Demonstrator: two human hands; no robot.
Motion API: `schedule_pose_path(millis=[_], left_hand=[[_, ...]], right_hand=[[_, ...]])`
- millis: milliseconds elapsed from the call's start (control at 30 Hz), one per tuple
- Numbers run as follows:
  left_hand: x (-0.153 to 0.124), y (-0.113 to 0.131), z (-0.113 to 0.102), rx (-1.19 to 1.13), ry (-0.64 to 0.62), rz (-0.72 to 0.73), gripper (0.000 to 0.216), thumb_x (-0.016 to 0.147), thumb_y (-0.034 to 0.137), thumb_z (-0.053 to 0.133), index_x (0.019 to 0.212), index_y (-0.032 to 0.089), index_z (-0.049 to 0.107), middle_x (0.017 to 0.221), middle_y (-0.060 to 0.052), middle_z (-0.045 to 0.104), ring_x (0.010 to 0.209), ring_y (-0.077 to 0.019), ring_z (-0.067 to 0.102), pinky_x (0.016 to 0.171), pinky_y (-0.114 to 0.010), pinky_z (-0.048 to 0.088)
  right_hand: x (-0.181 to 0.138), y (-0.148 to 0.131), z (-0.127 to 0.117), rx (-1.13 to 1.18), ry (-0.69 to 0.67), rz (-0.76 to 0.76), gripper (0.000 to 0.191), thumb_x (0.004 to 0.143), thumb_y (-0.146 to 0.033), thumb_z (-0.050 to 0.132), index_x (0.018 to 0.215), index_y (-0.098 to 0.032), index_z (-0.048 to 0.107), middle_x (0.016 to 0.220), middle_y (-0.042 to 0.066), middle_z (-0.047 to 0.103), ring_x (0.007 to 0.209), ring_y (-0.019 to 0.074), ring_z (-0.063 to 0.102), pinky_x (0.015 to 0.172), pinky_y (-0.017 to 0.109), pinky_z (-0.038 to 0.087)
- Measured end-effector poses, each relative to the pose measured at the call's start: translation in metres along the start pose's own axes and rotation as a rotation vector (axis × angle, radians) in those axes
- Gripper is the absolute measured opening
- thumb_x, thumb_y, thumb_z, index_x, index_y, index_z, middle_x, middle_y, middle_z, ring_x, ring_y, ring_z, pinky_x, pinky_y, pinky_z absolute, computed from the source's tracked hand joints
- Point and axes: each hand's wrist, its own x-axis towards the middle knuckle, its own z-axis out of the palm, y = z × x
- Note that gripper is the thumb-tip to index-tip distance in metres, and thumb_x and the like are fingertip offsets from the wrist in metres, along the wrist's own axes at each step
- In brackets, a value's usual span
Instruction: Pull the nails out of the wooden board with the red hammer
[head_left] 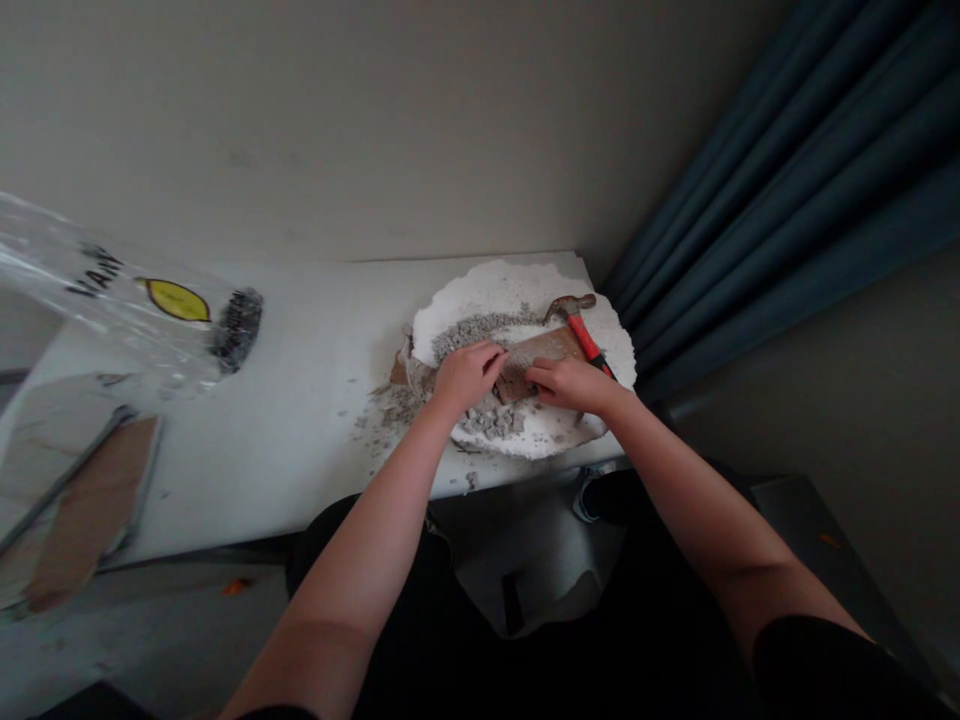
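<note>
A flat brown tile [546,347], grey and rough on its left part, lies on a white, ragged-edged slab [480,290]. My left hand [466,376] is at the tile's left end, its thumb and fingers pinched together; whatever is between them is hidden. At the tile's near side, my right hand [564,384] has its fingers curled against the surface and edge. A claw hammer [587,338] with a red and black handle rests on the slab beyond my right hand. Grey crumbs [491,424] are scattered around the tile.
The white table [300,400] stands against a wall, with more debris left of the slab. A clear plastic bag [150,290] with printing is at the left. Below it lie a brown board [94,510] and a grey bar [64,480]. A blue curtain [772,190] hangs at the right.
</note>
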Motion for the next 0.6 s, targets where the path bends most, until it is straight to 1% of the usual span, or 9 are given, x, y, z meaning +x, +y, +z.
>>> schedule_pose_path(millis=[200,267,333,400,467,533,600], left_hand=[[0.001,-0.002,0.002,0.015,-0.018,0.011,0.034,0.104,0.036,0.045,0.098,0.02,0.074,0.098,-0.01,0.074,0.093,-0.025,0.068,0.086,-0.037,0.052],[0.001,-0.003,0.003,0.02,-0.029,0.04,0.034,0.104,0.034,0.045,0.098,0.019,0.074,0.1,-0.01,0.075,0.097,-0.0256,0.068,0.09,-0.038,0.052],[0.002,-0.004,0.004,0.023,-0.047,0.074,0.033,0.104,0.033,0.046,0.097,0.019,0.075,0.101,-0.011,0.075,0.102,-0.0265,0.066,0.094,-0.04,0.051],[0.003,-0.004,0.004,0.019,-0.063,0.092,0.032,0.103,0.033,0.047,0.097,0.019,0.075,0.102,-0.011,0.075,0.105,-0.0271,0.065,0.097,-0.042,0.051],[0.004,-0.002,0.004,-0.009,-0.05,0.09,0.031,0.103,0.033,0.048,0.096,0.02,0.075,0.101,-0.01,0.075,0.104,-0.0268,0.065,0.098,-0.043,0.05],[0.005,0.003,0.005,-0.078,-0.008,0.082,0.03,0.103,0.034,0.049,0.095,0.02,0.075,0.099,-0.009,0.074,0.101,-0.0252,0.065,0.098,-0.042,0.05],[0.005,0.01,0.005,-0.184,0.006,0.095,0.03,0.102,0.035,0.051,0.095,0.02,0.075,0.097,-0.008,0.073,0.097,-0.0229,0.066,0.094,-0.039,0.051]], right_hand=[[-0.001,0.002,0.0,0.066,0.008,0.015,0.015,0.096,-0.015,0.057,0.103,-0.017,0.07,0.104,0.01,0.067,0.077,0.019,0.058,0.067,0.031,0.037],[-0.002,0.002,-0.001,0.101,0.019,0.018,0.016,0.098,-0.015,0.055,0.102,-0.017,0.07,0.105,0.01,0.066,0.077,0.0192,0.058,0.069,0.031,0.038],[-0.003,0.003,-0.005,0.186,0.054,0.01,0.016,0.098,-0.015,0.054,0.102,-0.018,0.069,0.103,0.009,0.066,0.081,0.0203,0.059,0.072,0.031,0.04],[-0.006,0.006,-0.012,0.307,0.129,0.006,0.013,0.098,-0.017,0.054,0.1,-0.019,0.067,0.099,0.008,0.066,0.086,0.0213,0.06,0.077,0.032,0.043],[-0.009,0.01,-0.022,0.427,0.234,0.038,0.008,0.097,-0.021,0.058,0.095,-0.02,0.065,0.092,0.006,0.066,0.087,0.0212,0.06,0.079,0.032,0.045],[-0.01,0.012,-0.029,0.525,0.332,0.111,0.009,0.095,-0.027,0.062,0.09,-0.02,0.063,0.087,0.005,0.065,0.082,0.0203,0.06,0.075,0.031,0.046],[-0.008,0.011,-0.031,0.612,0.386,0.175,0.014,0.094,-0.032,0.064,0.088,-0.02,0.061,0.084,0.005,0.065,0.077,0.0196,0.059,0.071,0.031,0.046]])
